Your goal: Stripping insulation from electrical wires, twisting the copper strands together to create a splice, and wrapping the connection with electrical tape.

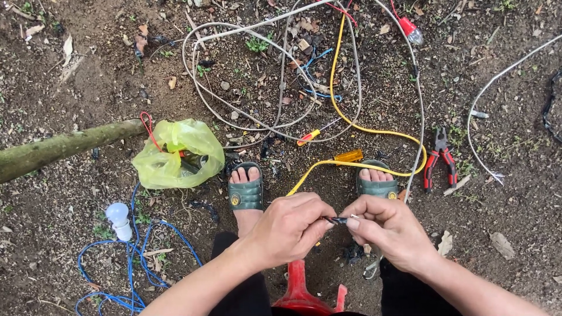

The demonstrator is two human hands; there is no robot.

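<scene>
A short dark wire end is being pinched between both hands, right at the fingertips, low in the middle of the view. It is black and thin, with a pale bare tip showing toward the right fingers. The left hand is being kept curled tight, thumb and forefinger closed narrowly on the dark piece; the right hand is being held the same way, its fingers closed on the other end. A yellow cable is being led away just above the left fingers, looping up over the dirt ground.

Room is being left mostly below and to the right of the fingers, where bare soil is lying open. Above them, green sandals are being worn on both feet, and a tangle of white wires is spreading beyond. Red-handled pliers are lying well to the right of the right fingers; a yellow screwdriver is lying above.

Far left of the left fingers, a yellow-green plastic bag is lying crumpled and half open; something dark and red is showing inside, too hidden to tell. A white bulb on blue cable is resting further left.
</scene>
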